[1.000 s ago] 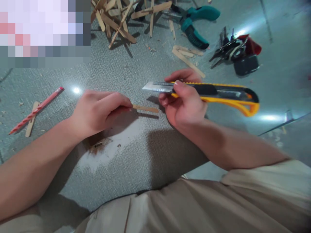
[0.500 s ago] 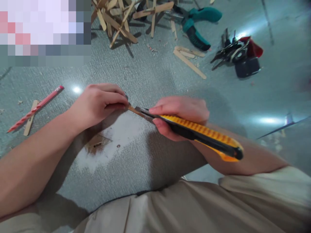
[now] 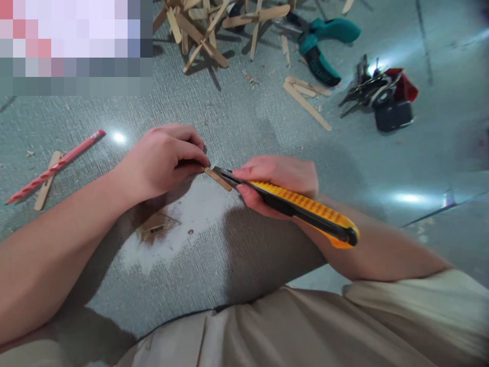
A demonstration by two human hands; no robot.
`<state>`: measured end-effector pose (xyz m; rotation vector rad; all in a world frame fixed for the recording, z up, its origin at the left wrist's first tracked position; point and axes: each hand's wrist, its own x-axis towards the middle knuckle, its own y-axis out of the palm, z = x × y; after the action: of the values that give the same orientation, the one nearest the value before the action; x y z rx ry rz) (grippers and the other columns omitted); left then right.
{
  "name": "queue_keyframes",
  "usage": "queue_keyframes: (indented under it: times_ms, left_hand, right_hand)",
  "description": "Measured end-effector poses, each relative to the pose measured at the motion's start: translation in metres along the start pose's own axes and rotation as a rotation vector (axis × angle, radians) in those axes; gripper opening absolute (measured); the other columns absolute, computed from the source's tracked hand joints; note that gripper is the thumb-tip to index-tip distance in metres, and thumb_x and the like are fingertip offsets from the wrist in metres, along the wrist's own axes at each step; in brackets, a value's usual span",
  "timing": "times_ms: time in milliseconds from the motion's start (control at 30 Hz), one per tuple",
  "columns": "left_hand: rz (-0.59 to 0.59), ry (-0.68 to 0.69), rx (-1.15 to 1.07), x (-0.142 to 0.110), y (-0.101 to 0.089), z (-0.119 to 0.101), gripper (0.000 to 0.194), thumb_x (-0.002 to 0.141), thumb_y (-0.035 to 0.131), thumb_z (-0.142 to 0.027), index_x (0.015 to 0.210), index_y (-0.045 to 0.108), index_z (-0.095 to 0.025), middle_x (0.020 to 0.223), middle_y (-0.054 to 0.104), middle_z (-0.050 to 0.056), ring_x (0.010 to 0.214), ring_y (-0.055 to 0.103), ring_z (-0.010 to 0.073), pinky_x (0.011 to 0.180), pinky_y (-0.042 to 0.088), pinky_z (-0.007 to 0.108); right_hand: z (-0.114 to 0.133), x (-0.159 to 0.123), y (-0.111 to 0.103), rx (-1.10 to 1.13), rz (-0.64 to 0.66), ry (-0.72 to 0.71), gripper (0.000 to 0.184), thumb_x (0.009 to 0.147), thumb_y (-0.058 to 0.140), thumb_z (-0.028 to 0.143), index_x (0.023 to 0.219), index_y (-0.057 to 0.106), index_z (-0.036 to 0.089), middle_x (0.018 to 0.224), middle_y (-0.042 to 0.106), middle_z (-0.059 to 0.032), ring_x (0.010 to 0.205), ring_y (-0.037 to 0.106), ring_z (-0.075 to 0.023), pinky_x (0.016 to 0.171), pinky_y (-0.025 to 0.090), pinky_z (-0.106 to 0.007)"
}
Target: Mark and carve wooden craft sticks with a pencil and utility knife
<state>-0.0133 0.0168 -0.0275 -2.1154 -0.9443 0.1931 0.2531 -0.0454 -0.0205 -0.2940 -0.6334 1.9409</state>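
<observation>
Between its fingertips, my left hand [image 3: 168, 160] pinches a wooden craft stick [image 3: 220, 180], whose free end points down to the right. My right hand [image 3: 280, 181] is closed around a yellow and black utility knife [image 3: 305, 209]. The knife's blade tip lies at the stick, close to my left fingertips; whether it has cut into the wood I cannot tell. Below my left hand, pale dust lies on the grey textured surface [image 3: 191, 275] around a small brown flat piece [image 3: 158, 227] with dark marking.
Crossed craft sticks [image 3: 202, 38] are heaped at the top. Teal-handled pliers [image 3: 321, 56] lie beside them, then a bunch of keys [image 3: 382, 97] at upper right. Loose sticks [image 3: 307, 104] lie below the pliers. A pink pencil [image 3: 57, 165] rests across another stick [image 3: 46, 191] at left.
My right hand turned the knife from roughly level and lowered it, bringing its blade from above the stick's free end to the stick near my left fingers. The stick now slants more downward.
</observation>
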Motion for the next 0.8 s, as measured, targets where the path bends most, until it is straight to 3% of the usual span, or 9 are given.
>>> queue_keyframes:
  times_ms: [167, 367, 600, 800]
  left_hand:
    - [0.033, -0.031, -0.024, 0.001, -0.0023, -0.0047, 0.019, 0.094, 0.062, -0.028, 0.094, 0.081, -0.025, 0.104, 0.077, 0.005, 0.09, 0.07, 0.0206, 0.083, 0.053, 0.031]
    - [0.036, -0.066, -0.015, 0.0014, -0.0025, -0.0078, 0.023, 0.094, 0.06, -0.03, 0.093, 0.082, -0.025, 0.104, 0.077, 0.004, 0.091, 0.071, 0.0196, 0.085, 0.053, 0.03]
    - [0.031, -0.042, -0.014, 0.001, -0.0024, -0.0058, 0.023, 0.093, 0.06, -0.028, 0.093, 0.082, -0.025, 0.102, 0.076, 0.004, 0.091, 0.07, 0.0194, 0.085, 0.053, 0.03]
    - [0.039, -0.047, -0.024, 0.0016, -0.0024, -0.0057, 0.022, 0.093, 0.06, -0.028, 0.092, 0.082, -0.026, 0.102, 0.077, 0.004, 0.09, 0.07, 0.0193, 0.085, 0.053, 0.03]
  right_hand:
    - [0.0018, 0.0009, 0.0006, -0.036, -0.012, 0.002, 0.009, 0.096, 0.066, 0.042, 0.097, 0.074, 0.043, 0.085, 0.076, -0.0001, 0.082, 0.074, -0.0277, 0.084, 0.061, -0.048]
    - [-0.0033, 0.0029, 0.0036, 0.174, -0.012, 0.148, 0.005, 0.091, 0.073, 0.044, 0.094, 0.076, 0.042, 0.079, 0.073, 0.0005, 0.082, 0.073, -0.0268, 0.084, 0.062, -0.047]
    - [-0.001, 0.0047, 0.0042, -0.026, -0.007, 0.034, 0.006, 0.091, 0.07, 0.041, 0.094, 0.076, 0.041, 0.084, 0.077, -0.0001, 0.082, 0.075, -0.0281, 0.084, 0.062, -0.049]
    - [-0.0036, 0.0035, 0.0054, 0.001, -0.011, 0.031, 0.007, 0.093, 0.069, 0.041, 0.093, 0.076, 0.041, 0.089, 0.079, 0.0008, 0.088, 0.076, -0.0275, 0.089, 0.062, -0.048]
